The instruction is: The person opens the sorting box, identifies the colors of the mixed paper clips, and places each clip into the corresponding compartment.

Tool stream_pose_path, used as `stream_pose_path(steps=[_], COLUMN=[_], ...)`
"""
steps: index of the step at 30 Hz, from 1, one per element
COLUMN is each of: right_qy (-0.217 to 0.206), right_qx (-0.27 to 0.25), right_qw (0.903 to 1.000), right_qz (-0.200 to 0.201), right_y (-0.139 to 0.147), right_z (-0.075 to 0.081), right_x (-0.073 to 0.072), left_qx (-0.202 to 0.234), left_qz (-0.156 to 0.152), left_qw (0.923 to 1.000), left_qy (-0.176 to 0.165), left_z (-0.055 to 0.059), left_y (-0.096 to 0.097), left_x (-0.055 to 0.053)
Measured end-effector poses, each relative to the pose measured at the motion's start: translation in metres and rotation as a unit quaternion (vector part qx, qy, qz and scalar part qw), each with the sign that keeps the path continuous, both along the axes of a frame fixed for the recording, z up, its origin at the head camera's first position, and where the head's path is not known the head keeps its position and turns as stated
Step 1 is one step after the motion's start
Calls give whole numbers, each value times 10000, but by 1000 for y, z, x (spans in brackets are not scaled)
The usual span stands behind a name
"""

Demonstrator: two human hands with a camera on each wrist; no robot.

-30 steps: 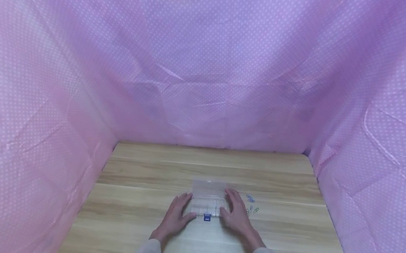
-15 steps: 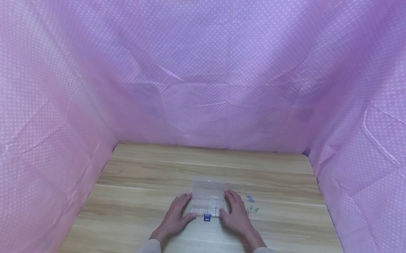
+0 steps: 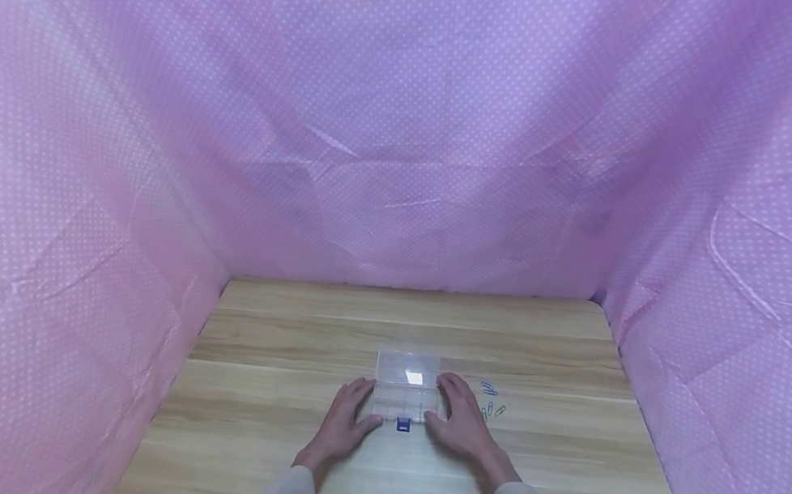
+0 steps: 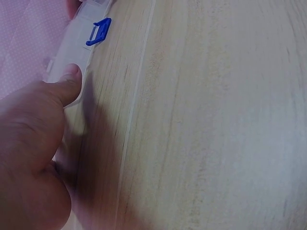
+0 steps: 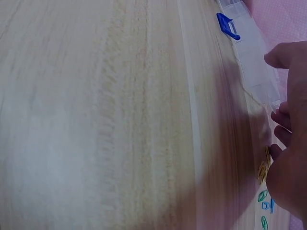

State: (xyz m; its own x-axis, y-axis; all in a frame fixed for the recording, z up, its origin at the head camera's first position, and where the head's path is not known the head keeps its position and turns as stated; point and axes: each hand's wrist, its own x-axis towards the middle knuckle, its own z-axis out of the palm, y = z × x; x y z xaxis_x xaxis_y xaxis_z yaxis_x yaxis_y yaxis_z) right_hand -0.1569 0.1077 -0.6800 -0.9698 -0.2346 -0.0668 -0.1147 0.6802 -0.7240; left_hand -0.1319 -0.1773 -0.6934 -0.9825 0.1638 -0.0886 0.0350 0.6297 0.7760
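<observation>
A clear plastic compartment box [image 3: 389, 401] lies on the table, its transparent lid [image 3: 393, 365] swung back on the far side. Its blue latch [image 3: 403, 425] hangs at the front edge. My left hand [image 3: 340, 428] holds the box's left end, thumb at the front corner and fingers by the back. In the left wrist view, that thumb [image 4: 72, 79] rests against the box. My right hand [image 3: 462, 424] lies along the right end. In the right wrist view its thumb [image 5: 283, 55] is over the box and its fingers curve loosely beside the end; contact is hard to tell.
Several paper clips lie right of my right hand, among them blue clips [image 3: 489, 388], a yellow clip [image 5: 262, 172] and a green clip [image 5: 262, 196]. The wooden table [image 3: 269, 330] is enclosed by pink dotted cloth [image 3: 399, 223] on three sides.
A bright reflection has appeared on the lid. The box has shifted very slightly left, and my right thumb has moved a little left with it. The left hand stays in place.
</observation>
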Motion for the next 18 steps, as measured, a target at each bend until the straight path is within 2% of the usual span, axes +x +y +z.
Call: stream_pose_path(steps=[18], right_qy=[3], right_qx=[287], right_qw=[9994], right_qz=[189], right_y=[2], right_z=[-2], right_x=[-1], left_qx=[-63], left_qz=[32], left_qw=[10000], left_qy=[33], left_z=[2], left_y=[1], left_x=[1])
